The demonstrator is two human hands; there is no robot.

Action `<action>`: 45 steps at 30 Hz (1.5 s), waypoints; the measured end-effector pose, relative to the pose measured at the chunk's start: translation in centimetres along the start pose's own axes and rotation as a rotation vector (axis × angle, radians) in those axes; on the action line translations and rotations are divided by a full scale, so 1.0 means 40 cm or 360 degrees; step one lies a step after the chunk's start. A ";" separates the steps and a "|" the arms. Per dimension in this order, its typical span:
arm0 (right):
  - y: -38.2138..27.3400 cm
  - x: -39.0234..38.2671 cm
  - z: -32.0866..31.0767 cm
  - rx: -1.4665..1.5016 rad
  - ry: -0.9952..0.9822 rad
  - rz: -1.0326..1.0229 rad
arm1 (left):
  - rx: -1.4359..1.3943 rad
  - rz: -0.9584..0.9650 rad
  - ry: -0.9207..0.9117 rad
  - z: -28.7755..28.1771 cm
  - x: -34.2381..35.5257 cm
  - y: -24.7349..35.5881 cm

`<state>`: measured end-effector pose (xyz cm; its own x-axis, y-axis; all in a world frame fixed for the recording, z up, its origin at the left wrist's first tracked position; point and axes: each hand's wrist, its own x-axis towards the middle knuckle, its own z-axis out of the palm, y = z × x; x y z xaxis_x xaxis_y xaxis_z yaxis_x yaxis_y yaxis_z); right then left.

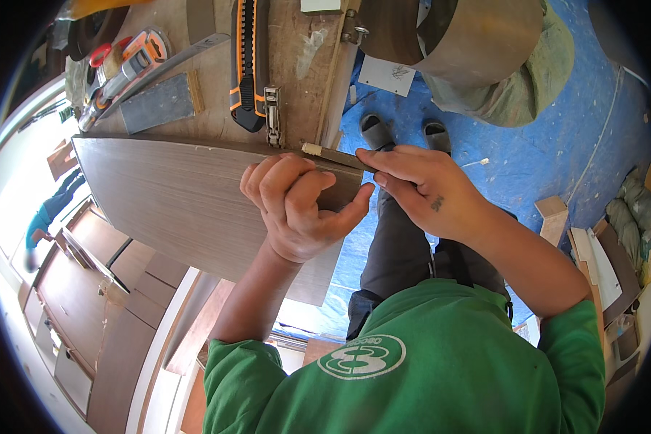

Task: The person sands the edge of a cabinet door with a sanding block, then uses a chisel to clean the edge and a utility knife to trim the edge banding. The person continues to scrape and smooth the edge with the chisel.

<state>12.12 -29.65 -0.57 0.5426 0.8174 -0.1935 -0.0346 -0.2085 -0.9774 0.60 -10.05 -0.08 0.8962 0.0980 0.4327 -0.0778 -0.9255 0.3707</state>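
Observation:
A long wood-grain panel (159, 188) with a curved edge lies at the workbench's edge. My left hand (303, 202) curls its fingers over the panel's corner. My right hand (427, 192) pinches a thin flat strip (340, 157) with a pale piece at its far end, held along the panel's top edge at that corner. Just beyond stand a metal hinge-like fitting (272, 116) and a large orange-and-black utility knife (247, 72) lying on the bench.
The bench (303, 79) also holds a grey slab (155, 105) and assorted tools (123, 69). A curved brown piece (484, 36) is at top right. Blue sheeting (535, 159) covers the floor, with offcuts (593, 260) at right. Another person (47, 217) is at far left.

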 end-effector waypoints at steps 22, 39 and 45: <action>-0.019 -0.016 0.006 -0.0152 0.0047 0.0035 | -0.0010 -0.0013 0.0009 0.003 0.006 0.001; -0.039 -0.054 -0.057 -0.0071 -0.0102 0.0308 | 0.0036 0.0087 -0.0467 -0.020 0.051 0.018; -0.050 -0.051 -0.056 -0.0094 -0.0147 0.0393 | 0.0047 -0.0173 -0.0507 -0.030 0.061 0.032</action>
<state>12.97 -32.10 1.96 0.4445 0.7830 -0.4352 -0.1060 -0.4364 -0.8935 2.16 -10.54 2.44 0.9904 0.0818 0.1119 0.0342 -0.9266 0.3746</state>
